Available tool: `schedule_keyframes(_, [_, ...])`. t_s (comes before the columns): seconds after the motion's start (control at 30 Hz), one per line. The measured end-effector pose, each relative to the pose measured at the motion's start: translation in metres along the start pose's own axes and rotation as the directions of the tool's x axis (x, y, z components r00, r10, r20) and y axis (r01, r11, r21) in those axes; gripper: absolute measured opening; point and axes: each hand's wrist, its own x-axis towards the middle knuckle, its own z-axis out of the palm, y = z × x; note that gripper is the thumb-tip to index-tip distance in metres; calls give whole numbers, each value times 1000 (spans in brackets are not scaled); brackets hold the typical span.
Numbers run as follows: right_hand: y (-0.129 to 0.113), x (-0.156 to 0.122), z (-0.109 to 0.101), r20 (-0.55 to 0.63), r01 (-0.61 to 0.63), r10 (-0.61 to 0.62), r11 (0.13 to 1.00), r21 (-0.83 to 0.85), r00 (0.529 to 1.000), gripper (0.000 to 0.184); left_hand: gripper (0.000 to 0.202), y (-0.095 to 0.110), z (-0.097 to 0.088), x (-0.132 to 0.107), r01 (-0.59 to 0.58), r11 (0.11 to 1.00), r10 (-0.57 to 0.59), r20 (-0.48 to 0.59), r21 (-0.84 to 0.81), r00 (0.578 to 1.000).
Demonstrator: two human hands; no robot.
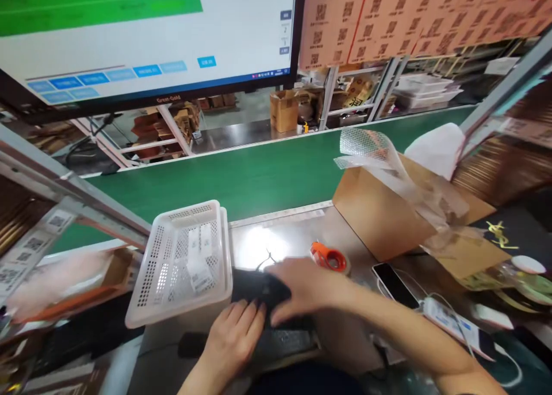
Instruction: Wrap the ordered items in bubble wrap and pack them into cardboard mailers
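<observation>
A black, soft-looking item (248,284) lies on the metal bench just right of the white baskets; its exact kind is blurred. A thin dark cord (266,259) sticks up from its far side. My left hand (236,336) has its fingers bent together over the item's near edge. From the right, my right hand (304,283) reaches across and grips the item's right part, thumb on the near side. Both hands hide much of it. Beyond my right hand stands an orange tape roll (330,258).
Stacked white perforated baskets (181,263) hold small labelled packets. An open cardboard box (379,211) with bubble wrap (371,145) stands right, near a phone (395,286) and cables. A green conveyor belt (259,176) runs behind the bench, below a monitor (168,100).
</observation>
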Motion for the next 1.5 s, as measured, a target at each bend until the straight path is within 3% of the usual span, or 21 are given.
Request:
schedule_keyframes(0.1, [-30,-32,43,77,10,3,985,-171,997,70,32,26,9,-31,119,988,-122,-25,-97,992])
schedule_keyframes(0.2, [-37,-50,84,137,81,-54,978,-193,989,67,27,48,23,-59,178,967,-187,-29,-184,982])
schedule_keyframes(0.33, [-17,-49,136,129,62,-22,946,-317,991,73,21,67,37,-78,264,943,-291,-117,-202,950])
schedule_keyframes(0.4, [-2,-42,155,37,9,4,939,-344,999,60,19,69,41,-80,348,932,-360,-149,-103,921])
schedule_keyframes(0.47, [10,-33,168,-68,-12,-13,936,-353,998,45,28,65,43,-79,394,919,-393,-89,-8,915])
schedule_keyframes(0.6, [22,-7,172,-111,28,-72,934,-357,991,31,26,46,54,-77,380,924,-369,163,-40,915])
schedule_keyframes(0.67, [24,6,167,-78,8,-36,940,-341,996,27,30,34,62,-75,368,928,-349,214,-56,912])
schedule_keyframes(0.87, [32,28,134,31,-150,163,956,-250,986,32,30,9,68,-47,345,938,-335,168,-32,927])
schedule_keyframes(0.97, [32,30,122,85,-188,219,943,-273,972,36,25,21,64,-45,315,944,-310,57,-95,949])
schedule_keyframes(1.03, [29,32,122,108,-188,228,938,-292,968,40,11,37,64,-50,303,935,-280,145,-182,949])
schedule_keyframes(1.07, [27,33,123,113,-188,230,937,-295,967,40,11,46,65,-53,334,921,-277,265,-199,924])
schedule_keyframes(1.1, [25,34,126,109,-188,229,936,-299,967,37,26,54,67,-55,393,901,-287,425,-185,858])
schedule_keyframes(1.13, [23,35,129,101,-179,220,934,-309,970,35,46,61,68,-56,462,875,-302,585,-143,753])
schedule_keyframes(1.2, [21,36,135,63,-139,171,929,-342,983,29,73,70,71,-52,584,810,-321,794,-53,517])
schedule_keyframes(1.27, [22,36,141,17,-90,104,920,-381,994,22,66,74,72,-46,625,781,-287,895,12,342])
schedule_keyframes(1.3, [23,36,144,-2,-72,78,915,-396,997,19,54,74,72,-43,615,787,-266,921,37,286])
schedule_keyframes(1.33, [24,34,147,-18,-64,62,911,-408,998,17,42,74,72,-41,597,800,-248,938,56,244])
schedule_keyframes(1.4, [27,32,154,-39,-40,25,900,-434,999,15,31,73,72,-40,563,824,-209,956,59,206])
schedule_keyframes(1.5, [29,27,167,-33,81,-109,877,-473,993,19,28,71,70,-40,551,835,-163,962,17,218])
